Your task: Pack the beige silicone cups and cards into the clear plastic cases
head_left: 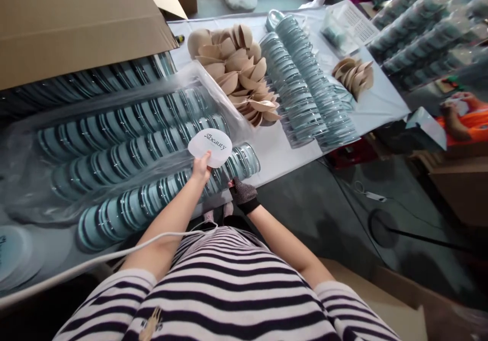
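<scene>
Step in hand, by the look of it: a white oval label disc (210,147) printed "beauty" is pinched at its lower edge by the left hand (201,169), grip clamped on it, held just above the nearest row of teal compacts (163,198) in a clear plastic bag on the worktop (290,153). Right hand (243,193), in a dark glove, is set at the row's end by the worktop edge; grip looks curled, closed or not can't be told. Next move prob. needs the disc lined up w/ one compact. Beige puffs (244,82) and more compacts (305,87) are stacked further back.
</scene>
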Action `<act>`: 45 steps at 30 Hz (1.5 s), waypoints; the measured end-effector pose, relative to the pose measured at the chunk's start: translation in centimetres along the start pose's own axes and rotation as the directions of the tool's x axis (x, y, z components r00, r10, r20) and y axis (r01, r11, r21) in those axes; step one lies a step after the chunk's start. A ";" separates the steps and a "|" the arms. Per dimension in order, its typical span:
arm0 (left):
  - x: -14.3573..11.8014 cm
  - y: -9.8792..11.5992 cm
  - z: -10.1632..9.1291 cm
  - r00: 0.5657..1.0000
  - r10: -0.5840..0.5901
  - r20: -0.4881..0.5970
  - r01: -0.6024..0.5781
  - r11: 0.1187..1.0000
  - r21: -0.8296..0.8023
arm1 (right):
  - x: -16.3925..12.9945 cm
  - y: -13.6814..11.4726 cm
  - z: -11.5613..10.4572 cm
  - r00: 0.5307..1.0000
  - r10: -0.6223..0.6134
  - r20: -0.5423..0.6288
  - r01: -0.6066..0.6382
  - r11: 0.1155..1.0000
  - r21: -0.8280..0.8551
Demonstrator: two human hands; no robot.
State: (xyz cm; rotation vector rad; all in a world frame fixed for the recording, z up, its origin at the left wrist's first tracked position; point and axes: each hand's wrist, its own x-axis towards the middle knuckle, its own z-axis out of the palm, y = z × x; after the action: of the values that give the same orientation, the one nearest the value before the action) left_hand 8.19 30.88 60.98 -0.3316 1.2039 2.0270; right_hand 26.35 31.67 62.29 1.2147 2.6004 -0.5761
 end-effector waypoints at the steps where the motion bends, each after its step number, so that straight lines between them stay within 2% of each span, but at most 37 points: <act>1: 0.1 -0.1 0.0 1.000 0.001 0.002 -0.001 1.000 -0.008 | -0.1 -0.1 -0.2 1.000 -0.003 -0.005 0.003 1.000 -0.012; 4: 0.2 -0.2 -0.1 1.000 -0.007 -0.001 0.007 1.000 -0.022 | 0.1 -0.3 -1.1 1.000 0.014 0.019 -0.013 0.999 -0.047; 8: 0.2 -0.2 -0.2 1.000 -0.022 -0.008 0.022 1.000 -0.014 | 1.5 -0.8 -1.7 0.997 0.051 0.049 -0.052 0.999 0.011; 12: 0.1 -0.1 -0.3 1.000 -0.008 0.016 0.008 1.000 -0.011 | 3.5 -1.5 -0.5 0.996 0.046 0.076 -0.048 0.998 0.027; 16: -0.1 0.0 -0.3 0.999 -0.001 0.034 0.001 1.000 -0.005 | 3.7 -1.6 0.8 0.995 0.000 0.096 0.002 1.000 -0.026; 18: -0.1 -0.1 -0.4 0.999 0.001 0.037 -0.001 1.000 0.002 | 3.2 -1.3 1.0 0.992 -0.012 0.128 0.008 0.999 0.032; 20: 0.0 -0.2 -0.3 1.000 0.007 0.024 -0.007 1.000 0.005 | 2.8 -0.9 0.6 0.981 -0.034 0.192 0.002 0.986 0.165; 22: 0.1 -0.4 -0.1 1.000 0.016 0.010 -0.016 1.000 0.005 | 2.8 -0.4 -0.2 0.964 -0.070 0.257 -0.006 0.959 0.283; 24: 0.0 -0.4 0.1 1.000 0.025 -0.001 -0.025 1.000 0.001 | 3.4 0.2 -1.6 0.962 -0.067 0.264 -0.020 0.949 0.314; 26: -0.5 -0.4 0.2 1.000 0.030 0.004 -0.030 1.000 -0.003 | 4.3 0.6 -3.3 0.989 -0.009 0.149 -0.040 0.945 0.324; 28: -1.4 -0.4 0.0 0.998 0.041 0.050 -0.041 0.999 -0.004 | 5.2 0.6 -5.0 0.997 0.031 -0.075 -0.004 0.942 0.334; 30: -2.5 -0.3 -0.7 0.991 0.052 0.124 -0.054 0.999 0.008 | 5.3 0.1 -6.3 0.966 0.011 -0.257 0.068 0.953 0.295; 31: -3.0 -0.3 -1.1 0.988 0.061 0.141 -0.065 0.998 0.022 | 5.1 -0.5 -6.5 0.949 -0.017 -0.314 0.099 0.964 0.246; 33: -3.9 -0.2 -2.2 0.991 0.082 0.110 -0.091 0.993 0.079 | 4.4 -2.0 -6.4 0.921 -0.096 -0.378 0.149 0.982 0.114; 35: -4.4 -0.1 -3.1 0.994 0.099 0.046 -0.104 0.985 0.139 | 3.6 -3.8 -5.5 0.899 -0.190 -0.395 0.224 0.974 0.040; 36: -4.5 0.1 -3.4 0.995 0.096 0.028 -0.100 0.982 0.158 | 3.4 -4.6 -5.0 0.905 -0.205 -0.373 0.243 0.968 0.057; 37: -4.6 0.3 -3.7 0.996 0.086 0.023 -0.089 0.982 0.166 | 3.3 -5.2 -4.5 0.923 -0.184 -0.337 0.232 0.966 0.110; 39: -4.4 0.9 -4.2 0.997 0.064 0.043 -0.070 0.986 0.154 | 2.9 -5.4 -3.9 0.947 -0.038 -0.319 0.126 0.957 0.261; 41: -3.9 1.8 -4.5 0.997 0.067 0.040 -0.071 0.992 0.104 | 1.6 -4.3 -3.6 0.909 0.129 -0.397 0.019 0.937 0.349; 42: -3.5 2.2 -4.7 0.997 0.071 0.023 -0.072 0.995 0.071 | 0.5 -3.4 -3.4 0.885 0.163 -0.437 -0.005 0.941 0.340; 43: -3.2 2.6 -4.9 0.998 0.069 -0.002 -0.069 0.997 0.038 | -0.9 -2.5 -3.1 0.882 0.158 -0.445 -0.023 0.956 0.294; 45: -2.5 3.2 -5.2 0.998 0.043 -0.040 -0.044 0.999 -0.012 | -4.1 -1.0 -1.8 0.942 0.080 -0.327 -0.038 0.990 0.133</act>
State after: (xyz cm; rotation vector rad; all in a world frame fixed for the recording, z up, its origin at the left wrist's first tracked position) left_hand 6.91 24.41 61.70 -0.3560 1.2325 2.0748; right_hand 28.09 29.05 65.62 1.5443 2.8223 -0.5729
